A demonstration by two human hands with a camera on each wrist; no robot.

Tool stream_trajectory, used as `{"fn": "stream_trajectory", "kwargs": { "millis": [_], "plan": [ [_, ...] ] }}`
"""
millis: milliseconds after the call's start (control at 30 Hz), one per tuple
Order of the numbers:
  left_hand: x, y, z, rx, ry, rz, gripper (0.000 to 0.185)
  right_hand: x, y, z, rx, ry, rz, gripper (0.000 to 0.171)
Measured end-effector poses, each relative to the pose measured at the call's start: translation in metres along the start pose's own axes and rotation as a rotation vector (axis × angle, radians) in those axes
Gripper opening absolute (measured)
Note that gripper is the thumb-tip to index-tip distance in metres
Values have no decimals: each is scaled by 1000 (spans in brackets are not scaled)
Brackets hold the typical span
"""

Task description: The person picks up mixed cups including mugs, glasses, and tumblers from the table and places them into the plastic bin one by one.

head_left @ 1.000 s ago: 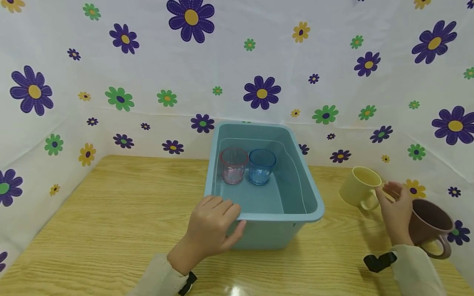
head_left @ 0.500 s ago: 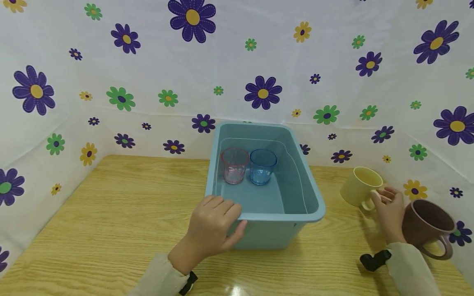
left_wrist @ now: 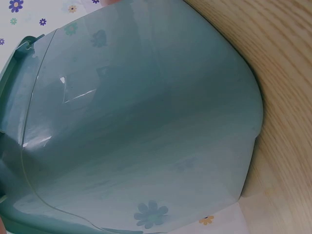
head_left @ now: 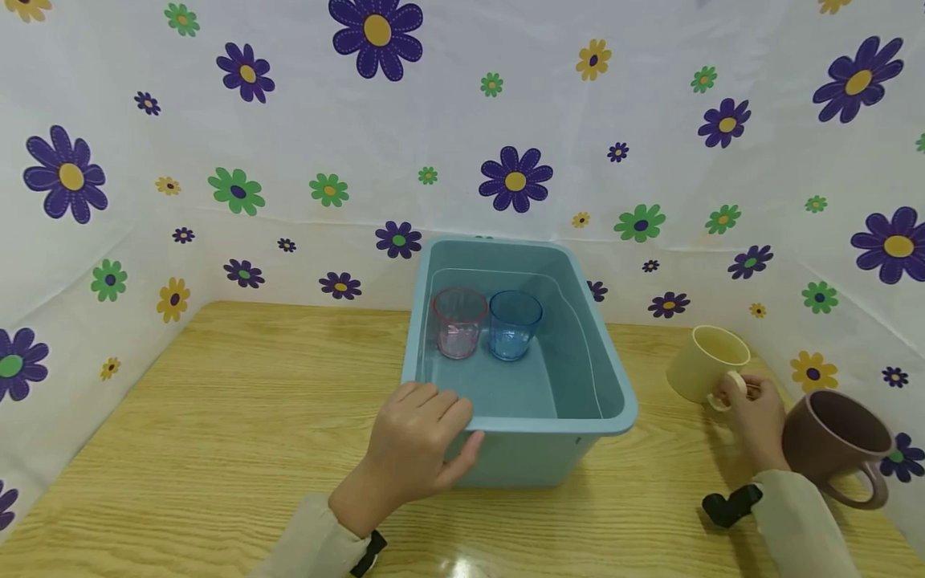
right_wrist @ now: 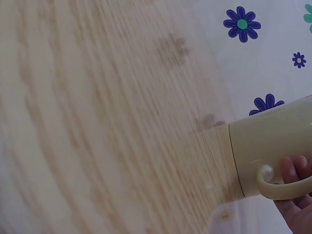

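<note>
Two hands are working around the blue tub (head_left: 610,377) on the wooden table (head_left: 217,425): the left hand (head_left: 419,445) is lying over its near rim, fingers relaxed, seemingly steadying it, while the right hand (head_left: 755,413) is curling round the handle of the yellow mug (head_left: 704,361), standing right of the tub beside a brown mug (head_left: 831,441).

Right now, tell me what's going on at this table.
A person sits at a wooden table. The left hand rests on the near rim of a blue tub, which holds a pink cup and a blue cup side by side. The right hand grips the handle of a yellow mug that is tipped toward the tub. A brown mug sits just right of that hand.
</note>
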State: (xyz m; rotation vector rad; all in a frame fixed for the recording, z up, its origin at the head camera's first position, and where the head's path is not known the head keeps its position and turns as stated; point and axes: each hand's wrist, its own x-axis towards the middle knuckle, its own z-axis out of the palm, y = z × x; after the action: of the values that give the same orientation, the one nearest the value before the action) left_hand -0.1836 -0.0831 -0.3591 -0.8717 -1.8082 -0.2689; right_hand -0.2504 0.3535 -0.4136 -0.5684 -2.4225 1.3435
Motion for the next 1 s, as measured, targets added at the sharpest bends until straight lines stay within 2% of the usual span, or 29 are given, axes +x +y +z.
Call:
{"fn": "stream_trajectory", "kwargs": {
  "millis": [167,300,600,1000],
  "plan": [
    [0,0,1,4,-3,-2,38,2,4,-3,35,-38,-41,29],
    [-1,0,1,6,-2,-1,38,3,5,-6,146,-102,-36,27],
    [0,0,2,0,4,-3,38,7,5,-9,472,-211,-2,23],
    [0,0,1,3,2,-3,38,8,2,-14,674,-320,6,30]
  ]
}}
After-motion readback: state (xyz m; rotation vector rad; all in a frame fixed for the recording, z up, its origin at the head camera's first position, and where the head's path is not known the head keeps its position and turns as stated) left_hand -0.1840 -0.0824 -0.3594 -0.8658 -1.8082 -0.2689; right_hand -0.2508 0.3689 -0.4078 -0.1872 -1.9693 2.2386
